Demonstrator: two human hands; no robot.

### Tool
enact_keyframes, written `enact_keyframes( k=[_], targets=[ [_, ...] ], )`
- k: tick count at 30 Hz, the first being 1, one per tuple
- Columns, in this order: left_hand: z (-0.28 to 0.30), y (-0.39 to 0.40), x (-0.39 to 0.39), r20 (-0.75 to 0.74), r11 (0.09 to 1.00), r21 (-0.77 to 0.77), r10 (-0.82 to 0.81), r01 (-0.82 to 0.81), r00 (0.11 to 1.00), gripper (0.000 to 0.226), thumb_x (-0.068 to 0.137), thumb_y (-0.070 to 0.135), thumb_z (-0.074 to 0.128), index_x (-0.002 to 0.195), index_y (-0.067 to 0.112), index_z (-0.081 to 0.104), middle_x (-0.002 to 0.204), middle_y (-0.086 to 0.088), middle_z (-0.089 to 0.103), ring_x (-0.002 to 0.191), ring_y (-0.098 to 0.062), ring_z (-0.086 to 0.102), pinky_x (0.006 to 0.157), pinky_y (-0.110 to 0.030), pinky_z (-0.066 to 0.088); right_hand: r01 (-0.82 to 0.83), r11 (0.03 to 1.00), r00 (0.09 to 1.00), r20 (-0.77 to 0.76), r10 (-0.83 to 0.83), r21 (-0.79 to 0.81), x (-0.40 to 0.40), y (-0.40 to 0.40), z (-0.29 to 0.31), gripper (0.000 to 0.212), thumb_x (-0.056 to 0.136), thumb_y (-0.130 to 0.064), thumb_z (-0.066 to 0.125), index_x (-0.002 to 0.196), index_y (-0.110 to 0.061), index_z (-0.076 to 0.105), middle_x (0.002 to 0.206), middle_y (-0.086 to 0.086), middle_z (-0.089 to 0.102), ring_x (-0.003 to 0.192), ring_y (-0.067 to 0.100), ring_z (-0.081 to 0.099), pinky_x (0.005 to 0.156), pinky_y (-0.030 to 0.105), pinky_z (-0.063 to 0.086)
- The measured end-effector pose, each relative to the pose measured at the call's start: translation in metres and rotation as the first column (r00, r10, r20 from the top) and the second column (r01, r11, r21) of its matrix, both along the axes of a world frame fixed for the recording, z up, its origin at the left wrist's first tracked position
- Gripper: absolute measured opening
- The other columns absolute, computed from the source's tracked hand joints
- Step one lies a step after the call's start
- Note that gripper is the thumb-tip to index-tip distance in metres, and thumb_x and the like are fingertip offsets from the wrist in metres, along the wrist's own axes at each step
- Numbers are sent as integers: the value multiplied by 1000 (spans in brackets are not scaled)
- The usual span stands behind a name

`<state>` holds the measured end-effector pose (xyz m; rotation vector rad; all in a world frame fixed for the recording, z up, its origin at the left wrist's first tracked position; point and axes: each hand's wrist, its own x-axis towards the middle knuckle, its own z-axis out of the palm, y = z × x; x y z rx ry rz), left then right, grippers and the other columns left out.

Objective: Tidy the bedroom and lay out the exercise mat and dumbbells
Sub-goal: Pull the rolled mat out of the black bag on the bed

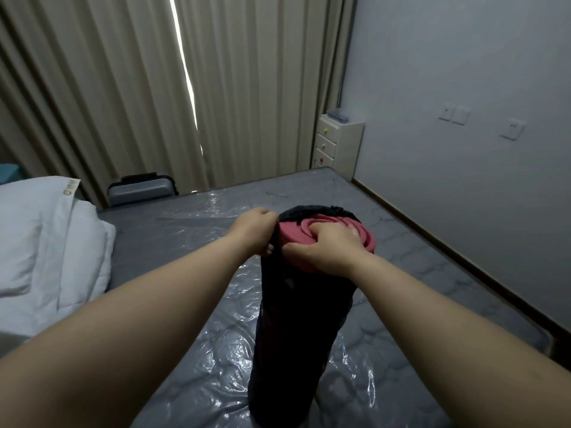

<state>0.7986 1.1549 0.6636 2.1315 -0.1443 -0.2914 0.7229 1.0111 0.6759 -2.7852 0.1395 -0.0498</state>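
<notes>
The exercise mat (327, 234), one pink roll, stands upright on the bed (386, 242) near the middle of the head view, most of its length inside one dark mesh bag (296, 329). Only the top end of the roll shows above the bag's mouth, its spiral layers plain to see. The left hand (255, 231) pinches the bag's rim at the left side of the roll, fingers curled on the fabric. The right hand (329, 247) grasps the exposed end of the mat, fingers hooked into the spiral and thumb pressed against the near edge. Both forearms reach in from the near edge.

The bed carries a grey quilted mattress under one sheet of clear plastic wrap (216, 359), wrinkled and shiny. On the left lies one white pillow (46, 242) with a small round tag at its corner; any writing on it is too small to read. Beyond the far left edge of the bed stands one grey hard case (142, 189) against the beige curtains (108, 88), which show one bright slit of daylight. In the far right corner stands one small white drawer chest (335, 143) with three drawers, each with one knob. On the right wall (463, 57) are three white switch or socket plates (454, 114). No brand or readable label shows anywhere.
</notes>
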Motion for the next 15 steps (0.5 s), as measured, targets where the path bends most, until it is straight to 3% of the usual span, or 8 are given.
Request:
enact_keyframes(
  k=[2, 3, 6, 8, 10, 12, 15],
  targets=[
    [-1, -2, 2, 8, 1000, 11, -5, 5, 1000, 30, 91, 42, 52, 95, 14, 60, 85, -9, 63, 49, -22, 61, 56, -33, 58, -72, 996, 997, -7, 72, 57, 3, -13, 0, 49, 74, -68, 57, 95, -24, 62, 99, -6, 62, 98, 19, 52, 107, 51, 30],
    [0, -4, 2, 46, 998, 58, 0, -3, 999, 30, 91, 44, 52, 91, 15, 59, 83, -9, 63, 54, -25, 63, 61, -36, 59, -108, 991, 994, -25, 110, 82, 6, -19, 0, 52, 74, -65, 60, 104, -24, 64, 109, -6, 63, 104, 18, 52, 108, 49, 29],
    [0, -5, 6, 180, 977, 202, 38, -75, 983, 27, 95, 33, 47, 84, 11, 55, 86, -17, 65, 74, -33, 67, 72, -44, 58, -194, 962, 970, -108, 217, 191, 13, -37, 5, 65, 73, -52, 71, 130, -25, 56, 141, -9, 48, 132, 15, 39, 114, 41, 25],
    [-3, 1, 7, 135, 947, 309, 48, -88, 990, 22, 95, 24, 44, 86, 7, 54, 85, -19, 66, 73, -34, 68, 67, -42, 59, -243, 938, 943, -165, 288, 247, 17, -48, 10, 65, 72, -38, 77, 132, -26, 54, 143, -10, 45, 134, 13, 37, 114, 32, 24],
    [-10, 3, 3, -1, 890, 457, 7, -6, 1000, 19, 94, 13, 41, 94, 4, 58, 89, -20, 69, 75, -32, 71, 67, -39, 60, -273, 934, 904, -269, 331, 230, 22, -54, 19, 64, 74, -26, 76, 133, -28, 52, 140, -11, 44, 129, 14, 39, 105, 23, 28],
    [-15, -3, 0, -30, 822, 566, -58, 65, 998, 24, 93, 9, 41, 106, 4, 61, 96, -20, 69, 85, -33, 70, 75, -40, 59, -318, 941, 867, -367, 338, 114, 29, -51, 27, 51, 76, -21, 70, 125, -25, 56, 131, -6, 49, 116, 19, 46, 97, 28, 35],
    [-12, -13, 1, 97, 868, 496, -49, -5, 994, 26, 89, 15, 51, 114, 10, 56, 111, -16, 64, 101, -34, 61, 83, -36, 50, -298, 954, 879, -399, 263, -27, 36, -36, 33, 26, 71, -40, 63, 89, -23, 57, 105, 1, 57, 94, 21, 51, 93, 37, 40]
  ],
)
